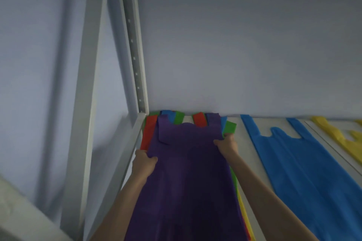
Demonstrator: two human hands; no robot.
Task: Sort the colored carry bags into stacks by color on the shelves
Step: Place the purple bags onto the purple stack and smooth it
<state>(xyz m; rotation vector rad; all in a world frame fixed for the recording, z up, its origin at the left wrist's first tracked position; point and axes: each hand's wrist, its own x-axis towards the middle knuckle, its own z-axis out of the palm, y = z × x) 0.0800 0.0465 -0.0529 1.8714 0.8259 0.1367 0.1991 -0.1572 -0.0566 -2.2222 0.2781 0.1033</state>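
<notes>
Now both hands, left hand (144, 162) and right hand (227, 146), are pinching the purple fabric carry bag (188, 172) atop the mixed-colour pile; next it's likely needing its own spot beside the blue bag (305, 164).

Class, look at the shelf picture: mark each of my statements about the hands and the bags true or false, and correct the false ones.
1. Both hands grip the purple bag. True: left hand, right hand.
2. The purple bag lies on top of the mixed pile. True.
3. The blue bag lies left of the purple one. False: it lies to the right.
4. The yellow bag lies between purple and blue. False: it is farthest right.
</notes>
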